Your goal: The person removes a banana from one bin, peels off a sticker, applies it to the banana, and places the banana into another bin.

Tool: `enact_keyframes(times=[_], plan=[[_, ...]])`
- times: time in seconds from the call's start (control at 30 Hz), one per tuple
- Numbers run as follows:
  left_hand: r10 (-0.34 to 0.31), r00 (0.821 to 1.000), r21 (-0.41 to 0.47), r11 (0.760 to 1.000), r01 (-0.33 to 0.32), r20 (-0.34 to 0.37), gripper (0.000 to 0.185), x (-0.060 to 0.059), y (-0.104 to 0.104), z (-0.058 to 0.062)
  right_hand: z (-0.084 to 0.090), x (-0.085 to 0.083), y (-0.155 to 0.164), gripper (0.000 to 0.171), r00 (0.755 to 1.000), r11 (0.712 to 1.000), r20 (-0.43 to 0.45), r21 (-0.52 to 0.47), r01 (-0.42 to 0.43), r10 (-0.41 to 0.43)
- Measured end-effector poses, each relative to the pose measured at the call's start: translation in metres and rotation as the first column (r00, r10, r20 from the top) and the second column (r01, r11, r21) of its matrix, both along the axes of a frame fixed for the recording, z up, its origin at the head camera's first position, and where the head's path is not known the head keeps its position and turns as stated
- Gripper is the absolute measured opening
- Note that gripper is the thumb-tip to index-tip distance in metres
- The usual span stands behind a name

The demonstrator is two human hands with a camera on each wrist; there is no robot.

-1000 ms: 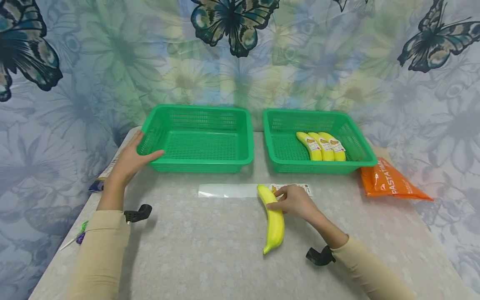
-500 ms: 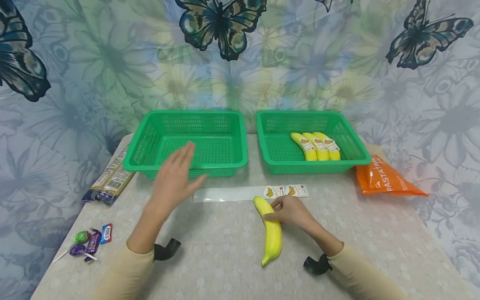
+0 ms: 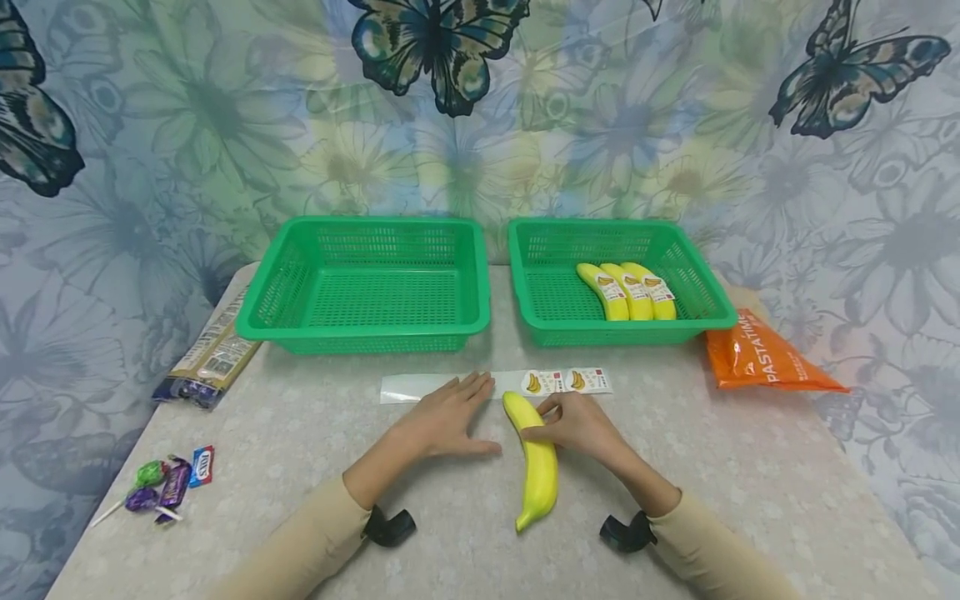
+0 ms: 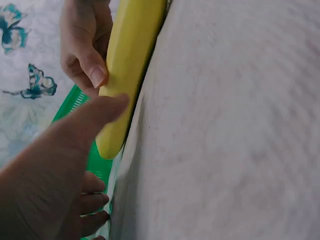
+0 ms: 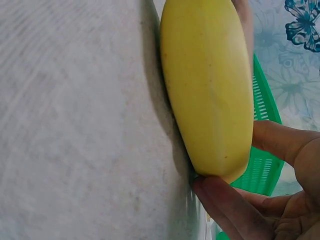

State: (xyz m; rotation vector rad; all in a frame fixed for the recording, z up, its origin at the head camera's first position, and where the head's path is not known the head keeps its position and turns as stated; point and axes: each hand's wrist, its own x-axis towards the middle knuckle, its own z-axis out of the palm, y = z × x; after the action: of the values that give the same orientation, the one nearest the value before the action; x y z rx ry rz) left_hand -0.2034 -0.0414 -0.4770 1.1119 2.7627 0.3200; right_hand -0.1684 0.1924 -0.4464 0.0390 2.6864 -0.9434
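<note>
A yellow banana point(image 3: 538, 475) without a sticker lies on the table, its upper end just below a clear strip point(image 3: 405, 389). My right hand point(image 3: 581, 427) pinches it from the right between thumb and fingers; the right wrist view shows fingertips at the banana's point(image 5: 210, 90) end. To its left, my left hand point(image 3: 444, 421) is spread with straight fingers, their tips overlapping the strip. In the left wrist view the left thumb overlaps the banana point(image 4: 132, 45). Two banana stickers point(image 3: 566, 382) sit at the strip's right end.
Behind stand two green baskets: the left one point(image 3: 363, 343) and the right one point(image 3: 630, 335), which holds three stickered bananas point(image 3: 636, 304). An orange pasta bag point(image 3: 765, 354) lies at the right. A brown-and-blue packet point(image 3: 213, 358) and several sweets point(image 3: 161, 487) lie at the left.
My left hand has left the left basket's side and come right and down to the strip beside the banana. That basket has shifted slightly. The right hand keeps its hold, slightly lower.
</note>
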Motion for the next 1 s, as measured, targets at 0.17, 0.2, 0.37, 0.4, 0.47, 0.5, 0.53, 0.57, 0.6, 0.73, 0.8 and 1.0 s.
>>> enact_keyframes(times=[0.17, 0.2, 0.37, 0.4, 0.47, 0.5, 0.53, 0.57, 0.6, 0.73, 0.8, 1.0], plan=[[-0.014, 0.999, -0.036, 0.999, 0.016, 0.042, 0.104, -0.001, 0.002, -0.008, 0.003, -0.001, 0.005, 0.051, 0.999, 0.999, 0.026, 0.022, -0.029, 0.028], [-0.016, 0.999, -0.031, 0.999, 0.017, 0.046, 0.104, -0.001, 0.002, -0.009, 0.005, -0.003, 0.007, 0.052, 0.999, 0.999, 0.030, 0.025, -0.038, 0.038], [-0.018, 0.999, -0.021, 1.000, 0.018, 0.040, 0.103, -0.001, 0.003, -0.010, 0.015, -0.027, 0.017, 0.046, 0.982, 0.984, -0.067, 0.042, -0.172, 0.175], [-0.015, 0.999, -0.022, 1.000, 0.016, 0.038, 0.103, -0.002, 0.003, -0.011, 0.015, -0.034, 0.018, 0.043, 0.970, 0.975, -0.105, 0.056, -0.214, 0.219], [-0.010, 0.999, -0.024, 1.000, 0.011, 0.038, 0.103, -0.002, 0.001, -0.011, 0.013, -0.050, 0.018, 0.037, 0.935, 0.950, -0.177, 0.109, -0.293, 0.309], [-0.008, 0.999, -0.025, 1.000, 0.009, 0.040, 0.103, -0.003, 0.001, -0.011, 0.012, -0.058, 0.017, 0.035, 0.915, 0.935, -0.201, 0.143, -0.325, 0.349], [-0.005, 0.999, -0.024, 1.000, 0.006, 0.041, 0.103, -0.003, 0.000, -0.012, 0.010, -0.065, 0.016, 0.033, 0.898, 0.920, -0.216, 0.171, -0.353, 0.384], [-0.002, 0.999, -0.021, 1.000, 0.003, 0.042, 0.103, -0.003, -0.001, -0.012, 0.007, -0.072, 0.015, 0.031, 0.883, 0.906, -0.223, 0.202, -0.372, 0.413], [-0.001, 0.999, -0.016, 1.000, 0.002, 0.047, 0.104, -0.003, -0.001, -0.012, 0.005, -0.078, 0.014, 0.028, 0.873, 0.891, -0.213, 0.227, -0.393, 0.439], [-0.008, 0.998, -0.004, 1.000, 0.008, 0.069, 0.104, -0.002, -0.002, -0.012, -0.002, -0.091, 0.013, 0.022, 0.865, 0.864, -0.159, 0.265, -0.427, 0.476], [-0.012, 0.997, -0.003, 1.000, 0.012, 0.074, 0.104, -0.002, -0.002, -0.012, -0.004, -0.094, 0.013, 0.018, 0.861, 0.859, -0.149, 0.265, -0.439, 0.486], [-0.007, 0.997, -0.010, 1.000, 0.008, 0.072, 0.103, -0.002, -0.002, -0.009, -0.007, -0.096, 0.014, 0.006, 0.844, 0.856, -0.200, 0.275, -0.438, 0.497]])
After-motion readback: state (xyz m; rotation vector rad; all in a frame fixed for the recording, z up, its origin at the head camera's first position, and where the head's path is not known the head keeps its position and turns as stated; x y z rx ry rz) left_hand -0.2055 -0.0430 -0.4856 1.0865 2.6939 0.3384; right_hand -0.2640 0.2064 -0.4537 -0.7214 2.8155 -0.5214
